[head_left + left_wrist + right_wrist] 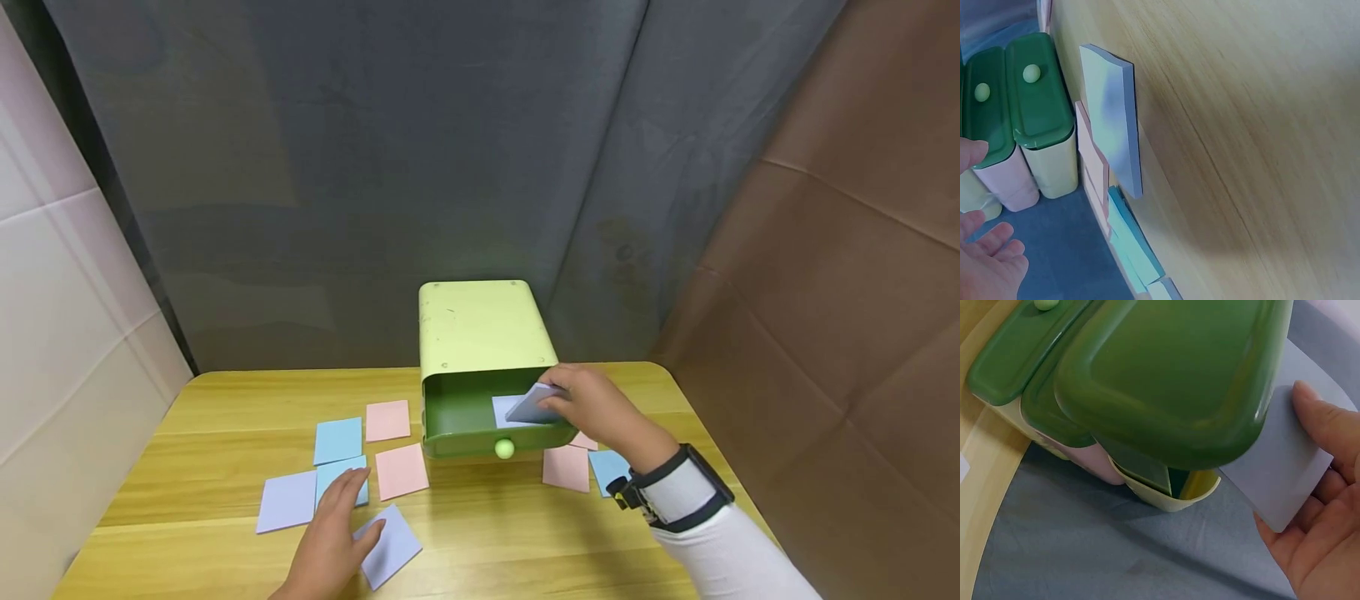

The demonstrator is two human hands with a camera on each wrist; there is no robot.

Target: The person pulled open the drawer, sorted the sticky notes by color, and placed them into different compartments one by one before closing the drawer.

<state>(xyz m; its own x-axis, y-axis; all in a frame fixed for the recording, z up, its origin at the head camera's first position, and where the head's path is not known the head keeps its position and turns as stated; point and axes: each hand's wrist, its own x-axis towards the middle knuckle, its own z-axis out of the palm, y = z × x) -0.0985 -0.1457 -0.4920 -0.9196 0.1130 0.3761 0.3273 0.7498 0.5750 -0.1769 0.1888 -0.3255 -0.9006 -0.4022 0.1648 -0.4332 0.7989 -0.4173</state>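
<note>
My right hand (603, 408) pinches a lavender sticky-note pad (531, 406) between thumb and fingers, tilted over the pulled-out green drawer (459, 412). Another lavender pad (504, 414) lies flat inside that drawer. In the right wrist view, the held pad (1282, 465) is beside the green drawer front (1172, 375), partly hidden by it. My left hand (327, 537), thumb apart from its fingers, is over the table and overlaps a lavender pad (396, 550) in the head view. That thick pad (1110, 112) lies clear of the fingers (999, 240) in the left wrist view.
The drawer belongs to a pale yellow-green cabinet (483, 325) at the table's back; the wrist views show several stacked units. Left of it lie blue pads (337, 440), pink pads (401, 471) and a lavender pad (287, 502). Pink (566, 468) and blue pads (609, 468) lie right.
</note>
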